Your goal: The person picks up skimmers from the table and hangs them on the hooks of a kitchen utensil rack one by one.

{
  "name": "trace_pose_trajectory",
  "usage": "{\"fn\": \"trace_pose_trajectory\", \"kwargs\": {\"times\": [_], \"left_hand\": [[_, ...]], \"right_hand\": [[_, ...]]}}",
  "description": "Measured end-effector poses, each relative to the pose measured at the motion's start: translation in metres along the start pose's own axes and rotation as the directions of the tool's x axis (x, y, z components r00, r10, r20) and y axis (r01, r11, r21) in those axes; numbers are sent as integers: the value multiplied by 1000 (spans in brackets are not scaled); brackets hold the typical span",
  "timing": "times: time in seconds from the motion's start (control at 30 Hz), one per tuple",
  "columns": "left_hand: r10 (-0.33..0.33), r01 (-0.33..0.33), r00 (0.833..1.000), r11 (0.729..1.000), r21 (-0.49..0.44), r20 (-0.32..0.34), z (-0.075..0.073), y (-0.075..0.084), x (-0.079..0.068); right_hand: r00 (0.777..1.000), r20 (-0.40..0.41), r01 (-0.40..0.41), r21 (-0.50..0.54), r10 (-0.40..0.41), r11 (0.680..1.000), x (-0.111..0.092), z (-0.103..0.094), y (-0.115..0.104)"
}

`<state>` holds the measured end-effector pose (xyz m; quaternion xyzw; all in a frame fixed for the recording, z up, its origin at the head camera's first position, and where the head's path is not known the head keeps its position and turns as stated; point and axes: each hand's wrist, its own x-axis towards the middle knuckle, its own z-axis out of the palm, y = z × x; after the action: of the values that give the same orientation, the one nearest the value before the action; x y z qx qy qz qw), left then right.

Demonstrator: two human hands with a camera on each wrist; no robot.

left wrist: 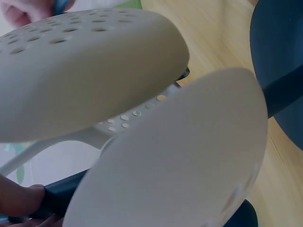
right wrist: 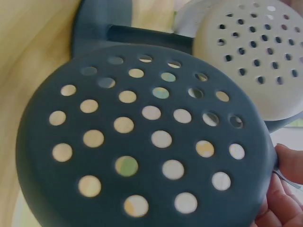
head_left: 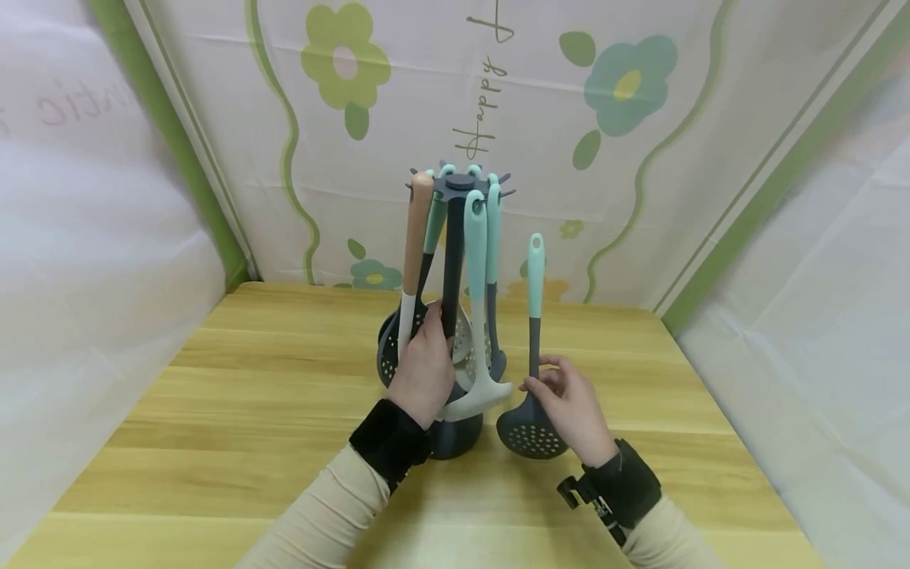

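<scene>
My left hand (head_left: 425, 378) grips the black post (head_left: 455, 261) of a utensil stand, partway up. Handles hang round its top from a dark ring of hooks (head_left: 458, 186). At right, my right hand (head_left: 577, 407) pinches a dark grey skimmer (head_left: 535, 436) at the neck, its mint handle pointing up and its holed bowl down. The skimmer stays apart from the stand. Its perforated bowl (right wrist: 147, 125) fills much of the right wrist view. In the left wrist view, a pale holed spoon (left wrist: 94, 75) and a smooth pale bowl (left wrist: 189, 146) hang close to my left hand.
A pale utensil with a mint handle (head_left: 476, 261) hangs at the stand's front, beside one with a wooden handle (head_left: 418, 229). The stand's dark round base (head_left: 456, 441) sits on the wood-grain table (head_left: 284, 442). Flower-printed cloth (head_left: 426, 95) rises behind; white cloth flanks both sides.
</scene>
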<state>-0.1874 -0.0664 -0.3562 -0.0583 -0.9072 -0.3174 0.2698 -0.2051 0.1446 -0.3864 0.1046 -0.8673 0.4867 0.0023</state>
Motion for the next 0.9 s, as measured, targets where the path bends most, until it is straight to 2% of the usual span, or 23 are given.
{"fn": "trace_pose_trajectory", "kwargs": {"times": [0.33,0.5,0.67,0.9], "left_hand": [[9,-9,1000,1000,7,12,-1,-2,3],[27,-26,1000,999,36,-7,-1,-1,1],[60,-57,998,995,85,-31,1,-2,0],[55,-53,998,995,88,-27,2,-1,-1]], "right_hand": [[997,-45,61,44,-59,997,-10,-1,-20],[992,-68,109,87,-103,990,-16,-1,-26],[981,-90,180,127,-170,975,-22,0,-35],[958,-108,277,133,-264,952,-30,3,-45]]}}
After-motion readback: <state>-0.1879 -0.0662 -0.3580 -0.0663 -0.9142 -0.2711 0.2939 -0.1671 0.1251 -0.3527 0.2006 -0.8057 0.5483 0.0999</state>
